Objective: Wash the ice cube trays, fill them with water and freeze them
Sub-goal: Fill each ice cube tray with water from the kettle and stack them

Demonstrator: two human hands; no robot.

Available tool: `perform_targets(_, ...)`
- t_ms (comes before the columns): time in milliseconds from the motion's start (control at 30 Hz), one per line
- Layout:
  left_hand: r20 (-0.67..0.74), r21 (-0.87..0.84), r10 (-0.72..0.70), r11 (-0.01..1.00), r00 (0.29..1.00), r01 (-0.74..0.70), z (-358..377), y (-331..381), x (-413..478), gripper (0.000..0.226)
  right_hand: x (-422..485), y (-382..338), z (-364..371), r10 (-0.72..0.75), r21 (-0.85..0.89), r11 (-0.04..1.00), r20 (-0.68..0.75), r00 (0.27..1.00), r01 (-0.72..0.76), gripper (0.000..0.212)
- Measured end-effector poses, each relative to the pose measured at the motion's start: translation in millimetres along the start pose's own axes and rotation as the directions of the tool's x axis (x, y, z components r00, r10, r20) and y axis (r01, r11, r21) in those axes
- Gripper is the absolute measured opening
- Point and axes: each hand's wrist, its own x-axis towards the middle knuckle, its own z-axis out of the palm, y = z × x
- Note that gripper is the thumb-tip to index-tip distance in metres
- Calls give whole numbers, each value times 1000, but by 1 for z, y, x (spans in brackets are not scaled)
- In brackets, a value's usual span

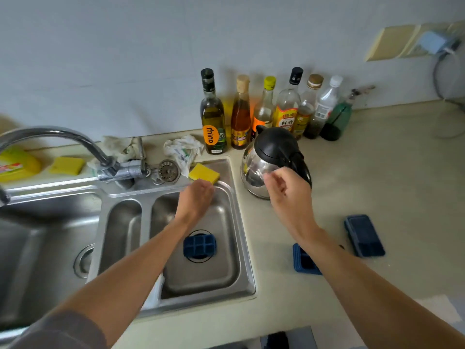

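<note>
1. Three dark-blue ice cube trays are in play. The basin tray (200, 245) lies cells-up in the small right basin of the sink (245, 243), right over the drain. I judge that is where you want it for scrubbing and rinsing.
2. Two more wait on the tabletop (377, 172) to the right of the sink. The nearer tray (303, 260) is partly hidden under your right forearm. The farther tray (364, 235) sits well apart from the basin. Both are likely queued for their turn.
3. Your left hand (196, 197) reaches over the basin to the yellow sponge (204, 173) on the sink's back rim. Its fingers curl down at the sponge's near edge, but I cannot tell whether they grip it.
4. Your right hand (284, 190) hovers in front of the kettle (271, 152), fingers loosely curled and holding nothing. That leaves it free to steady the basin tray.
5. Washing looks barely begun. No water shows at the tap (63, 134), which arcs toward the large left basin, so you would likely swing it over before rinsing.
</note>
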Motion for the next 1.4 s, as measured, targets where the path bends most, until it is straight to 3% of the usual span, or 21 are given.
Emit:
perform_targets(67,-63,87,-65,994,996,71,-25,-31,-27,23,-12,-12,26,38,34,998,250,968,-48,28)
perform_targets(200,-239,218,-167,951,957,220,-79,-92,-85,10,-51,-27,96,129,-52,991,590,797,-122,27)
perform_targets(333,-330,247,-301,887,895,390,-115,-150,-140,13,-100,-31,164,267,-157,960,755,599,-231,30)
perform_targets(467,-317,250,-386,847,866,469,-119,-190,-174,22,-142,-19,212,376,-352,925,786,492,-145,31)
perform_targets(567,-243,302,-382,844,892,443,-113,-206,-182,36,-160,-12,230,411,-421,902,769,489,-97,21)
perform_targets(667,-203,303,-377,853,904,424,-109,-213,-183,24,-167,-12,236,419,-442,893,758,500,-77,20)
perform_targets(900,-284,308,-334,856,899,415,-109,-206,-175,31,-158,-16,236,400,-443,894,721,565,-67,21)
perform_targets(1033,-291,212,-341,888,894,408,-114,-188,-153,14,-139,-14,230,441,-389,893,661,607,-225,19)
perform_targets(1233,-11,179,-315,933,949,312,-89,-156,-76,8,-97,32,208,541,-348,840,492,682,-415,15)
perform_targets(1400,228,397,-342,887,912,234,-36,-157,-11,13,-83,84,209,619,-448,777,411,669,-443,9)
